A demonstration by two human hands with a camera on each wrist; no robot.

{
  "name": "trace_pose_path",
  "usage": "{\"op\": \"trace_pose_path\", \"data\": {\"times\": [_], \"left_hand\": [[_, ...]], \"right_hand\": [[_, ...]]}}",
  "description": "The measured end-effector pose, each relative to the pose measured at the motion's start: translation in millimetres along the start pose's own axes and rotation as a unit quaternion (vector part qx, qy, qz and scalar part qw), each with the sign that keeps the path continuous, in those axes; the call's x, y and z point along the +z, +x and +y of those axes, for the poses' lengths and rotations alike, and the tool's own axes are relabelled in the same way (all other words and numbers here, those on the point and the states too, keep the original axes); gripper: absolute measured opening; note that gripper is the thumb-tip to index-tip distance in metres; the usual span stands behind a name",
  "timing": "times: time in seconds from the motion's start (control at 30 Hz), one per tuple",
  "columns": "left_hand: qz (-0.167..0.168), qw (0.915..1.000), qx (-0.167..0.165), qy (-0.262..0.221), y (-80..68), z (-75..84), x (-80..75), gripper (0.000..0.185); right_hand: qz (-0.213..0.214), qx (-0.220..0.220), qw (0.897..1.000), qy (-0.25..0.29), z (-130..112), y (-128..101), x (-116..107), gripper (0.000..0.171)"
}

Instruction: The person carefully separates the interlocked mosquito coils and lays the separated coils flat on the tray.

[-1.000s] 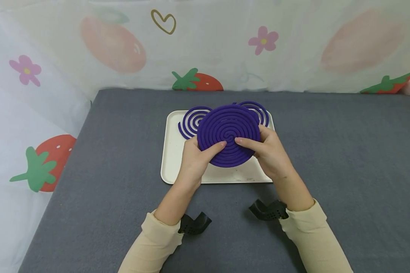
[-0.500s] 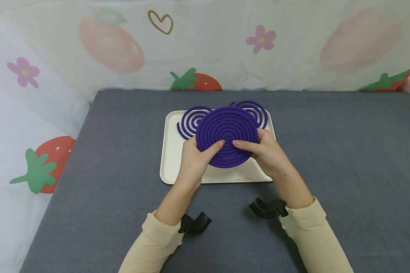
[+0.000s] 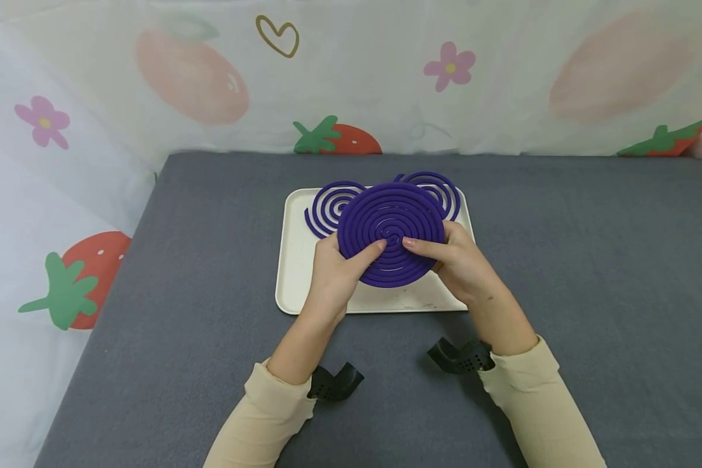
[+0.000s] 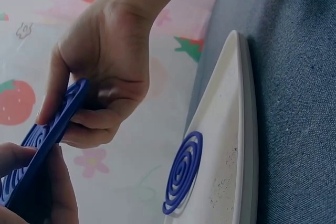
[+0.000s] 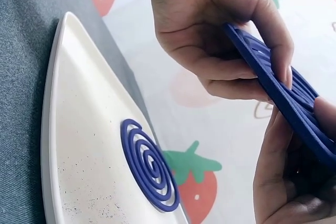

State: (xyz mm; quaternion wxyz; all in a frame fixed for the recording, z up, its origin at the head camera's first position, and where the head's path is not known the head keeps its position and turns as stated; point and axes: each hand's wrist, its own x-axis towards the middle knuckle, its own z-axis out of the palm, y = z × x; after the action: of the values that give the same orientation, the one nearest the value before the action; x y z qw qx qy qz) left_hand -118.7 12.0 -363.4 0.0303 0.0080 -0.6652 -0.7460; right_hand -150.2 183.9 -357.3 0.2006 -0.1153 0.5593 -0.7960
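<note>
Purple double mosquito coil (image 3: 391, 234): we are gripping it, left hand (image 3: 333, 276) at 9 o'clock, right hand (image 3: 459, 263) at 3 o'clock, above white tray (image 3: 295, 273); seemingly separating; next needing gentle thumb push.

Both arms wear cream long sleeves (image 3: 538, 403), each with a black perforated wrist mount (image 3: 461, 356).

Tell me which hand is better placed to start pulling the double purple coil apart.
Hard to choose, probably the right hand. Both hands grip the purple coil above the white tray, thumbs on top; the right thumb reaches closer to the centre, while the left hand holds the rim.
</note>
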Motion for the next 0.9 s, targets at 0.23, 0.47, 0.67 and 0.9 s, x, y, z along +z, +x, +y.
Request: {"op": "trace_pose_path", "data": {"times": [0.23, 0.47, 0.67, 0.9], "left_hand": [[-0.011, 0.9999, -0.006, -0.005, 0.4, 1.8, -0.9, 0.035], [-0.017, 0.9996, -0.018, -0.015, 0.7, 3.1, -2.8, 0.033], [0.006, 0.9992, -0.029, -0.028, 0.4, 2.6, -2.5, 0.031], [-0.073, 0.9953, -0.031, -0.056, 3.7, 1.3, -8.9, 0.036]], "right_hand": [[0.004, 0.008, 1.000, 0.009, 0.4, 0.3, -0.5, 0.023], [0.008, 0.009, 1.000, 0.026, 0.7, 0.9, -1.7, 0.023], [-0.012, 0.007, 1.000, 0.014, 2.5, 1.8, -0.7, 0.021], [-0.033, -0.010, 0.998, 0.052, 5.5, 2.0, -8.4, 0.016]]}}
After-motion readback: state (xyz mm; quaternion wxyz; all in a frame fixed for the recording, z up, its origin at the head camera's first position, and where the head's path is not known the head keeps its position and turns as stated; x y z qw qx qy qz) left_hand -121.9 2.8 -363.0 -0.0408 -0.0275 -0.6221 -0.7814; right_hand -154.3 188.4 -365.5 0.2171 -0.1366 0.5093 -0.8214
